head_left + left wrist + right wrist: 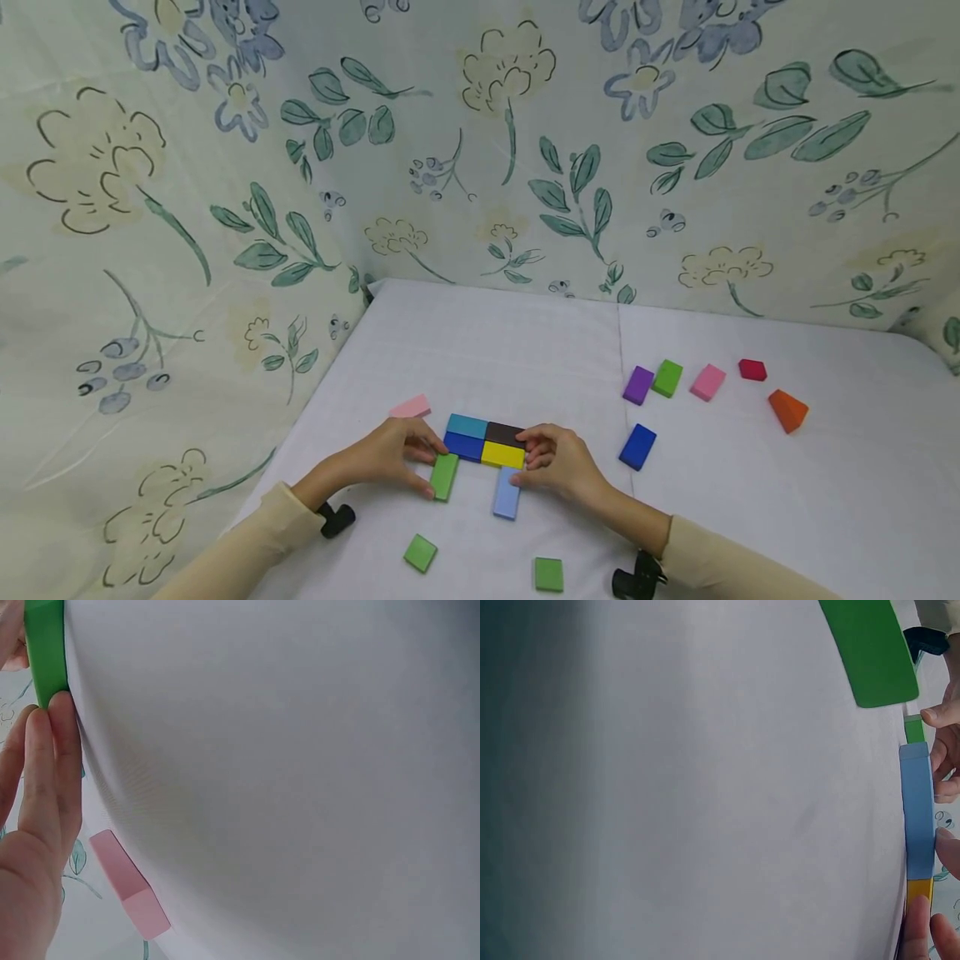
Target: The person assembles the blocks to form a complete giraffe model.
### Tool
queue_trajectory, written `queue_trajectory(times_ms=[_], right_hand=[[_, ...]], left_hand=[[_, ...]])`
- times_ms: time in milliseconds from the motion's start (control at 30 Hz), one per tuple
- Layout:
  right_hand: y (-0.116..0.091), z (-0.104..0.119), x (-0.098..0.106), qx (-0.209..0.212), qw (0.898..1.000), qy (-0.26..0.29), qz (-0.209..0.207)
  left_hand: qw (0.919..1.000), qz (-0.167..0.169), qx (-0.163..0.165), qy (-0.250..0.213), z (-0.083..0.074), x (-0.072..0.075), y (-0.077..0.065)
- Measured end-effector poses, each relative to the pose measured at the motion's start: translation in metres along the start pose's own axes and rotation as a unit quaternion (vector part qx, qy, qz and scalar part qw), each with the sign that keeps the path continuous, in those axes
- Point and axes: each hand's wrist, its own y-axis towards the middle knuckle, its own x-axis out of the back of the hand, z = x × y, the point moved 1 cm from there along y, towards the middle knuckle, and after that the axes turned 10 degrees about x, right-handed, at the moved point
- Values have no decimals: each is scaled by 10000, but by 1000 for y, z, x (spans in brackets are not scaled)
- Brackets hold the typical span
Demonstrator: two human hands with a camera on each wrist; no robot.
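On the white table, a light teal block (467, 426) and a dark brown block (504, 433) lie behind a blue block (464, 447) and a yellow block (502, 455), all touching. My left hand (382, 457) pinches a green block (444, 477) lengthwise, fingers at its far end and thumb at its near end, by the blue block's front edge. A light blue block (507, 495) extends forward from the yellow one. My right hand (566, 467) touches the dark brown block with a fingertip and the light blue block with its thumb; its other fingers curve beside the yellow block.
Two green squarish blocks (421, 553) lie near the front. A pink block (411, 406) sits behind my left hand. Farther right are purple (638, 385), green, pink, red, orange (788, 411) and blue (637, 447) blocks. Floral cloth (480, 183) hangs behind the table.
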Motion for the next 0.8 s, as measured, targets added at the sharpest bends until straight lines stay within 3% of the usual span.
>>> queue_trajectory(times_ms=[800], right_hand=[[-1,-1,0,41,10000,87,28]], left_hand=[[9999,5,-155,-68,-1,-1,-1]])
